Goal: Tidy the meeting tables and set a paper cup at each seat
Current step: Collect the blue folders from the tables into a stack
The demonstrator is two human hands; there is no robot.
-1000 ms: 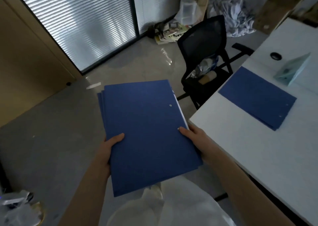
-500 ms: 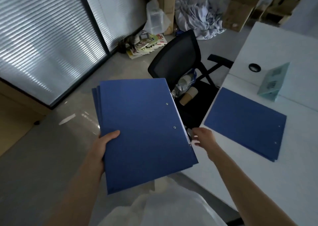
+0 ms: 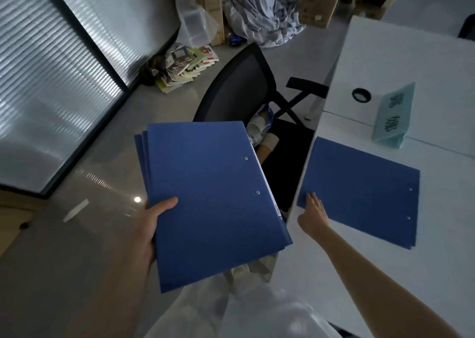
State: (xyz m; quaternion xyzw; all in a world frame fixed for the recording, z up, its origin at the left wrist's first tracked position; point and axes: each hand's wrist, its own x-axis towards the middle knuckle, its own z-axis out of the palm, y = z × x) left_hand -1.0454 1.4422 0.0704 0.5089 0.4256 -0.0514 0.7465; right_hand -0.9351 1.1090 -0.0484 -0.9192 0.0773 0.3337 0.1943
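My left hand [image 3: 150, 228] grips a stack of blue folders [image 3: 213, 199] by its left edge, holding it over the floor beside the white table [image 3: 385, 273]. Another blue folder [image 3: 365, 188] lies flat on the table near its left edge. My right hand [image 3: 314, 215] reaches out with fingers extended, its fingertips resting on that folder's near left corner; it holds nothing. A sleeve of paper cups [image 3: 267, 142] lies on the seat of the black office chair [image 3: 241, 88], partly hidden behind the held stack.
A pale green tent sign [image 3: 393, 116] and a round cable hole [image 3: 361, 95] are on the table farther back. Magazines [image 3: 185, 66], crumpled cloth [image 3: 262, 11], a plastic box and cardboard boxes crowd the far floor. Blinds cover the glass wall at left.
My right hand let go of the held stack and moved right onto the corner of the folder on the table. My view swung right toward the table; the left hand alone keeps the stack.
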